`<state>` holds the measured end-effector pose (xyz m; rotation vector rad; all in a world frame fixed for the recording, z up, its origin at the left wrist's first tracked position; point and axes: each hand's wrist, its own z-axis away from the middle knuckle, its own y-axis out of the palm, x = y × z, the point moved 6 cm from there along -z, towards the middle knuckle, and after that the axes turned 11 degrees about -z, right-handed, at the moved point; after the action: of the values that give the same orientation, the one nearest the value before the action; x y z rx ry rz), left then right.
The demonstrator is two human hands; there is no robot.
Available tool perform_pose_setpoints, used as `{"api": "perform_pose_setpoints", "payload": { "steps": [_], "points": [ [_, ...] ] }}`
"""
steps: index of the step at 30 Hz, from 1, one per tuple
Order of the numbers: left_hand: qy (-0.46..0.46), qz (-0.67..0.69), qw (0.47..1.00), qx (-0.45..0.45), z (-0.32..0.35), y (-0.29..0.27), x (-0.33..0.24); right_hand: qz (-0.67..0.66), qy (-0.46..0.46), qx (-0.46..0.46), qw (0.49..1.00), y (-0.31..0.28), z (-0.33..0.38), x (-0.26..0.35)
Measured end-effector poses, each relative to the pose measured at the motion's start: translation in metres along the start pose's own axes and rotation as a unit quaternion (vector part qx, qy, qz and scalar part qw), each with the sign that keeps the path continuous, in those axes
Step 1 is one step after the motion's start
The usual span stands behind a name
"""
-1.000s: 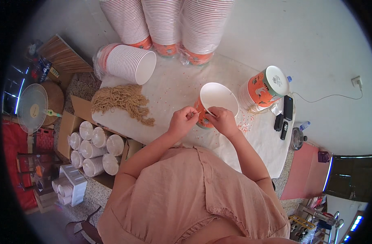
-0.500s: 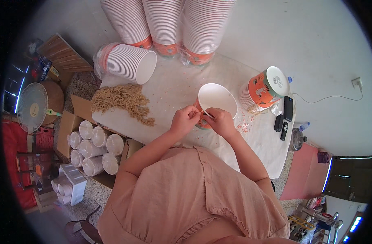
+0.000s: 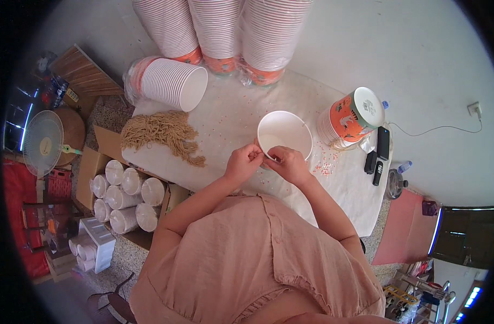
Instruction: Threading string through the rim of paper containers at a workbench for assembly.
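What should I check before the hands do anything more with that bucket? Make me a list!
1. Bucket opening upward: ok, we can see inside.
2. Right hand at the bucket: ok, its fingers are at the near rim.
3. Left hand close by: ok, it is beside the right hand at the bucket's near side.
4. String between the fingertips: cannot tell, too small and partly hidden.
5. Spare string bundle on the table: ok, it lies toward the left.
6. Table tidy: not ok, little orange and white bits are scattered on it.
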<state>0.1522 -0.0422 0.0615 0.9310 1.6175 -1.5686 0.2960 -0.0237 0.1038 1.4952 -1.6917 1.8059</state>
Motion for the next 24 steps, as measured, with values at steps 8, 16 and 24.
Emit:
{"api": "perform_pose_setpoints", "payload": {
  "steps": [8, 16, 24],
  "points": [
    [-0.026, -0.023, 0.999, 0.002, 0.011, 0.005, 0.019, -0.011, 0.010, 0.077, 0.997, 0.012, 0.003, -0.013],
    [-0.039, 0.024, 0.999, -0.007, 0.022, 0.013, 0.042, -0.064, 0.039, 0.143, 0.987, 0.024, 0.007, -0.022],
    [-0.043, 0.000, 0.999, 0.008, 0.020, 0.014, 0.043, -0.038, 0.082, 0.088, 0.992, 0.029, -0.001, -0.035]
  ]
}}
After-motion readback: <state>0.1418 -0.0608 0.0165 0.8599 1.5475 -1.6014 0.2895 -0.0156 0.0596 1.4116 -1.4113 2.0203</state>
